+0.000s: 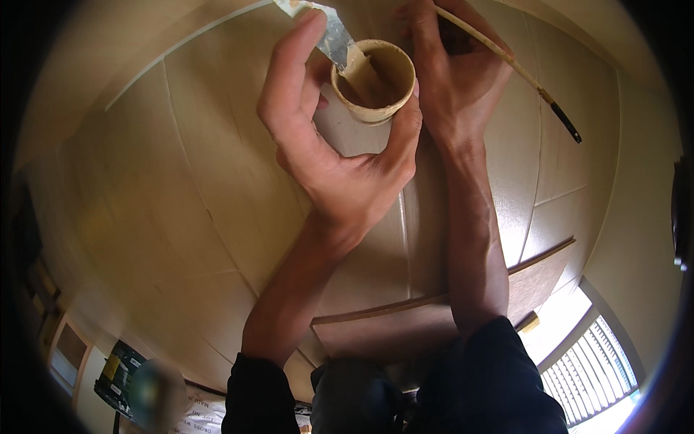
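A small round cup (401, 69) with a beige-smeared rim is held between the thumb and fingers of my left hand (343, 152). Its inside is coated with a tan paste. Leaning in the cup is a putty knife (334, 40), its grey metal smeared with the same paste; my left index finger rests along it. To the right, my right hand (463, 83) is closed around a thin, light-coloured stick (491, 47) with a black tip, perhaps a small brush. The stick slants down to the right; its other end is hidden at the fingers.
Large beige tiles (217, 181) spread beneath my hands. A wooden plank (390, 325) lies across them near my legs, under my right forearm. At the lower left are a black container (116, 380) and a white printed bag (206, 416). A slatted window (596, 362) glows at the lower right.
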`<state>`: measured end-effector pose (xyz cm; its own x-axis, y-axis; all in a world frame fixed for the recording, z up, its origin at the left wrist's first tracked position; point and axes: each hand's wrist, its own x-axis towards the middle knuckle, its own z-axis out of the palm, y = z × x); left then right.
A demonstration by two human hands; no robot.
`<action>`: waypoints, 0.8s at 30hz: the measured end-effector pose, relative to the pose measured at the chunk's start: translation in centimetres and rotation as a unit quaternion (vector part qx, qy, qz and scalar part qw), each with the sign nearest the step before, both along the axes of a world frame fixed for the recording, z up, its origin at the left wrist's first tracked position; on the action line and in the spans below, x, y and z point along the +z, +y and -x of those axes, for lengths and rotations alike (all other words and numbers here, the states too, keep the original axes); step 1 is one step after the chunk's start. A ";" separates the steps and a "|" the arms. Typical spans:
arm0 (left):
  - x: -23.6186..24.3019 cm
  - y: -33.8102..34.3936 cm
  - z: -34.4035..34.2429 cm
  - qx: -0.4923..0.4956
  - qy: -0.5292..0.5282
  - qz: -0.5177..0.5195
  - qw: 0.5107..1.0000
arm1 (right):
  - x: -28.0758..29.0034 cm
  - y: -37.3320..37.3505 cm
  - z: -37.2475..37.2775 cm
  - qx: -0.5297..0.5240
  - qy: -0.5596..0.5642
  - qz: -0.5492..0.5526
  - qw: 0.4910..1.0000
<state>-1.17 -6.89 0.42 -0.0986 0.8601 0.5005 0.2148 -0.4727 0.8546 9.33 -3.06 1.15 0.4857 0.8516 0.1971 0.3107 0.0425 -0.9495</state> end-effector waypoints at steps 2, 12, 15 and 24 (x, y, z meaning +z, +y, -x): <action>0.0 0.1 0.0 -0.001 0.001 -0.003 1.000 | 0.3 -0.2 0.0 -0.022 0.045 0.052 0.997; 0.0 0.2 0.2 -0.026 -0.013 -0.028 0.999 | -0.4 0.1 0.0 -0.003 0.008 -0.032 0.999; -0.4 0.6 0.5 -0.020 0.028 -0.047 0.998 | -0.1 0.4 0.3 0.012 0.025 -0.059 0.998; -0.5 0.5 0.6 -0.009 0.051 -0.050 0.997 | 0.0 0.2 0.3 0.041 -0.013 -0.008 0.999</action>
